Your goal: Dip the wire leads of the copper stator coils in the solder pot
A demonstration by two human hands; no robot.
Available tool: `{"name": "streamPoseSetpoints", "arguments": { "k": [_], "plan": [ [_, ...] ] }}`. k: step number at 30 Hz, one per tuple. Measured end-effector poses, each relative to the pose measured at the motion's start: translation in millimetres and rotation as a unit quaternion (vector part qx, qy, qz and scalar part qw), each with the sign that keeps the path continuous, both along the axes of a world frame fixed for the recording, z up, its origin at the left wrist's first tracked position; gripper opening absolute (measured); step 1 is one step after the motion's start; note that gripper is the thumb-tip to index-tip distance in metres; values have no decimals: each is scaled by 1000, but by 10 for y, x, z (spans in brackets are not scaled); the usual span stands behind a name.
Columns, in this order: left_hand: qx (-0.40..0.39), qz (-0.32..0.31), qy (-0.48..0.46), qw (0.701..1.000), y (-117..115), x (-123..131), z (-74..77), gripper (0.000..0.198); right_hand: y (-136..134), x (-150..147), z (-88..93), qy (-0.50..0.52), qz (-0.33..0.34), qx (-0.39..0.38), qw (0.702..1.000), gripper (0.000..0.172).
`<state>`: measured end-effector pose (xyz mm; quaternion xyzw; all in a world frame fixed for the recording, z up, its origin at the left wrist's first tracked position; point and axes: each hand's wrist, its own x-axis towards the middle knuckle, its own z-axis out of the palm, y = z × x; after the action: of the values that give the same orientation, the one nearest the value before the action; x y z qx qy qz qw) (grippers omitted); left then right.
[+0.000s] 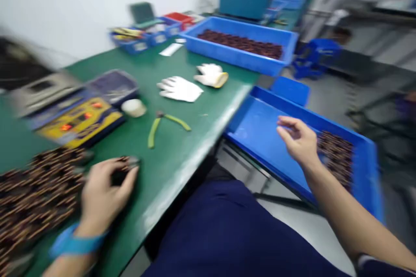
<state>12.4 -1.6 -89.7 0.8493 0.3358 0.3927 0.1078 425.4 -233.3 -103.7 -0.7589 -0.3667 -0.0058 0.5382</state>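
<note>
My left hand (pixel 104 192) rests on the green table (pixel 182 147), its fingers curled round a small dark coil-like part (pixel 125 168) beside a heap of dark brown parts (pixel 35 194). A blue band circles that wrist. My right hand (pixel 299 138) hovers over the blue bin (pixel 260 134) to the right of the table, fingers loosely bent and apart, holding nothing I can see. More brown parts (pixel 336 153) lie in the bin's far end. The whole picture is smeared by motion.
On the table lie green-handled cutters (pixel 165 123), two white gloves (pixel 180 88), a pale round thing (pixel 134 107), a yellow device with red lights (pixel 81 123) and small blue trays (pixel 143 41). A second blue bin of brown parts (pixel 242 45) stands at the back. A blue stool (pixel 316 52) is beyond.
</note>
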Motion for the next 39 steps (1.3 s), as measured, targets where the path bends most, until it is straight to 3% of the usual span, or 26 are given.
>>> {"name": "streamPoseSetpoints", "arguments": {
  "k": [1, 3, 5, 8, 11, 14, 16, 20, 23, 28, 30, 33, 34, 36, 39],
  "plan": [
    [-3, 37, 15, 999, -25, -94, -38, 25, 331, -295, 69, 7, 153, -10, 988, 25],
    [-49, 78, -8, 996, -40, -170, -97, 26, 904, -902, 239, 12, 401, -33, 915, 20],
    [-67, 111, -55, 990, -33, -163, -113, 32, 1384, -1431, 400, 42, 535, -49, 842, 23],
    [-60, 140, -100, 983, -49, -139, -90, 45, 2010, -1970, 524, 112, 616, -141, 767, 43],
    [-42, 149, -112, 982, -67, -162, -91, 55, 2483, -2266, 485, 194, 641, -239, 703, 62],
    [-29, 153, -99, 983, -37, -189, -107, 59, 2708, -2447, 356, 272, 648, -258, 663, 59],
    [-23, 151, -87, 984, -3, -194, -92, 59, 2728, -2514, 278, 293, 654, -221, 662, 50],
    [-49, 91, -74, 992, 47, -191, 6, 54, 2628, -2499, 235, 184, 653, -135, 722, 39],
    [-64, 53, -108, 991, 63, -194, 56, 37, 2584, -2437, 243, 105, 642, -101, 753, 39],
    [-69, 94, -145, 982, 68, -190, 16, 7, 2594, -2405, 204, 60, 643, -99, 757, 39],
    [-134, 121, -206, 962, 60, -182, -14, 7, 2594, -2407, 205, 66, 647, -101, 753, 40],
    [-254, 155, -345, 890, 35, -176, -39, 18, 2584, -2408, 236, 103, 645, -110, 749, 39],
    [-264, 155, -362, 880, 24, -179, -38, 16, 2580, -2408, 249, 114, 646, -112, 746, 38],
    [-218, 135, -316, 914, 7, -193, -18, 19, 2574, -2405, 269, 126, 652, -114, 738, 38],
    [-73, 90, -130, 985, 8, -234, 39, 32, 2576, -2395, 286, 135, 662, -117, 728, 39]
  ]
}}
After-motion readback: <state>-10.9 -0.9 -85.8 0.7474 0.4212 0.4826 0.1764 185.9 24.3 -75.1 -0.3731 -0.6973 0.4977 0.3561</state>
